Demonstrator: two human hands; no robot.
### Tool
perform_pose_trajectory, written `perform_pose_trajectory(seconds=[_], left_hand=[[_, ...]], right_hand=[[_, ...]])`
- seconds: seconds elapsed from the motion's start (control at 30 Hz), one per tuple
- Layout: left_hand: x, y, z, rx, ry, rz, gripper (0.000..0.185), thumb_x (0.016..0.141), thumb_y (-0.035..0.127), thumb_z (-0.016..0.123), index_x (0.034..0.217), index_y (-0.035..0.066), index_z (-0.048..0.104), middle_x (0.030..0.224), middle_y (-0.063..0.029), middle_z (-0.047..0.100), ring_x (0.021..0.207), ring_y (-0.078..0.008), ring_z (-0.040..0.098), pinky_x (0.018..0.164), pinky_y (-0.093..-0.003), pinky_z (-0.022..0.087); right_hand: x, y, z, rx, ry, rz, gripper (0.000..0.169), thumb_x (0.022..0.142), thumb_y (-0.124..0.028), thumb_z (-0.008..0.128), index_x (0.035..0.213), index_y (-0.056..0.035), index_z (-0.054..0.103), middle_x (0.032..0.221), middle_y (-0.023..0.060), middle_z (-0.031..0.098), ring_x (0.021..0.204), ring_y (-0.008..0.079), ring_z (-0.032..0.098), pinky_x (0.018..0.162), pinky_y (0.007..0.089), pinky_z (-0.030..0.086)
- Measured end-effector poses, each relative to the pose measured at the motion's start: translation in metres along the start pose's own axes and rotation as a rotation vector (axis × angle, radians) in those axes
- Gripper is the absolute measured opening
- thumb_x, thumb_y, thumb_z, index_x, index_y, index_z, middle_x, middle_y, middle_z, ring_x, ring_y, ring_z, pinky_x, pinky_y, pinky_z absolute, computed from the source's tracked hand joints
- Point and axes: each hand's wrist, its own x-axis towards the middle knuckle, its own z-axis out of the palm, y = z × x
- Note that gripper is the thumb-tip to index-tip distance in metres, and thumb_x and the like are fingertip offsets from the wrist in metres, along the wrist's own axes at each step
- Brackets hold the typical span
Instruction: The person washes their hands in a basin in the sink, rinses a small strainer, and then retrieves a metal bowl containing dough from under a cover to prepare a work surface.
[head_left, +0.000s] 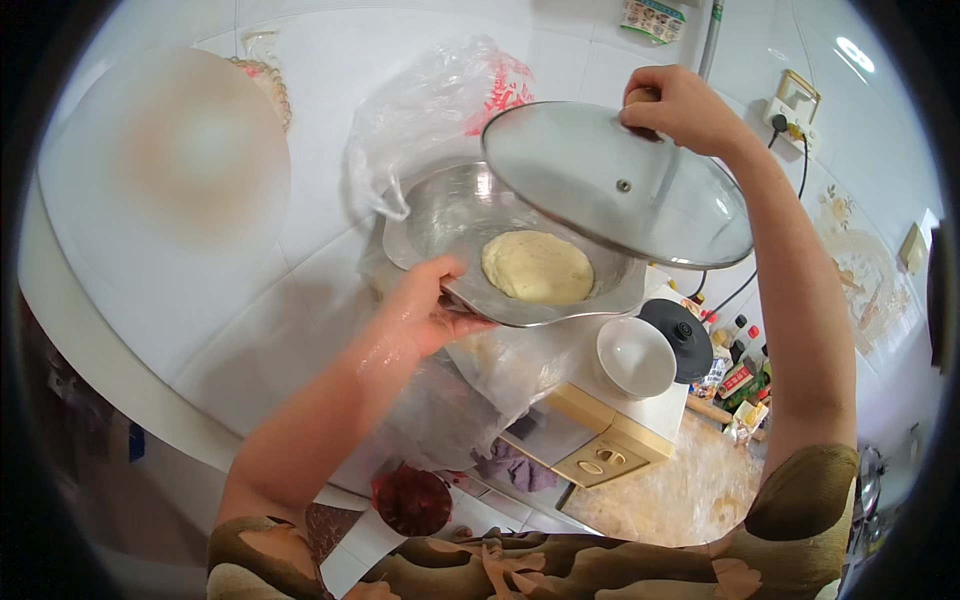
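Observation:
My right hand (679, 109) grips the knob of a clear glass lid (577, 161) with a metal rim. The lid is tilted and raised over the right side of a metal basin (450, 199). A round, pale lump of dough (537, 267) sits in the basin, towards its near side. My left hand (442, 311) holds the basin's near rim, thumb on top and fingers underneath. Wet streaks show on my left wrist. The lid covers part of the basin's far right rim.
Behind the basin stands a clear plastic bag (427, 112) with red print. A white bowl (636, 358) and a black lid (681, 337) rest on the yellow-fronted appliance (607, 450). Bottles (739, 337) and a floury board (667, 487) lie right. A red container (412, 499) is below.

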Motion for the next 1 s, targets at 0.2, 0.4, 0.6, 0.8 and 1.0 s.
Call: perform_pose_trajectory(seconds=[0.2,0.4,0.6,0.8,1.0], left_hand=[[-0.003,-0.006,0.004,-0.08,-0.018,0.105,0.035,0.08,0.0,0.047,0.111,-0.01,0.036,0.115,-0.0229,0.042,0.108,-0.039,0.049,0.095,-0.0585,0.043],[-0.013,-0.002,0.006,-0.128,-0.074,0.179,0.034,0.08,0.0,0.046,0.11,-0.01,0.037,0.115,-0.0227,0.042,0.107,-0.0382,0.049,0.096,-0.0574,0.043],[-0.027,0.005,0.028,-0.09,-0.23,0.149,0.046,0.08,0.005,0.042,0.122,-0.011,0.033,0.123,-0.023,0.045,0.113,-0.0384,0.049,0.097,-0.0532,0.043],[-0.039,-0.003,0.039,-0.125,-0.256,0.156,0.033,0.079,0.002,0.048,0.109,-0.01,0.039,0.114,-0.0215,0.043,0.106,-0.0363,0.049,0.093,-0.053,0.045],[-0.046,-0.023,0.063,-0.09,-0.147,0.105,0.029,0.078,0.001,0.05,0.106,-0.005,0.044,0.112,-0.0168,0.05,0.103,-0.032,0.053,0.092,-0.051,0.045]], right_hand=[[-0.03,0.017,-0.029,0.072,0.129,0.102,0.026,0.073,-0.028,0.063,0.076,-0.0022,0.062,0.062,0.0004,0.054,0.055,0.0096,0.047,0.051,0.025,0.039],[-0.061,0.034,-0.045,0.079,0.269,0.157,0.028,0.073,-0.03,0.064,0.075,-0.0017,0.062,0.061,0.002,0.054,0.053,0.0104,0.047,0.052,0.0256,0.039],[-0.096,0.042,-0.069,-0.012,0.341,0.17,0.025,0.076,-0.027,0.061,0.074,-0.0028,0.059,0.062,-0.0001,0.049,0.057,0.0082,0.044,0.054,0.0253,0.039],[-0.129,0.034,-0.095,-0.017,0.422,0.242,0.025,0.076,-0.027,0.061,0.078,-0.0019,0.062,0.064,-0.0002,0.052,0.059,0.0088,0.046,0.055,0.0241,0.038],[-0.12,0.008,-0.115,-0.209,0.208,0.109,0.017,0.072,-0.017,0.059,0.074,0.0002,0.057,0.057,0.0017,0.046,0.053,0.0103,0.042,0.052,0.027,0.038]])
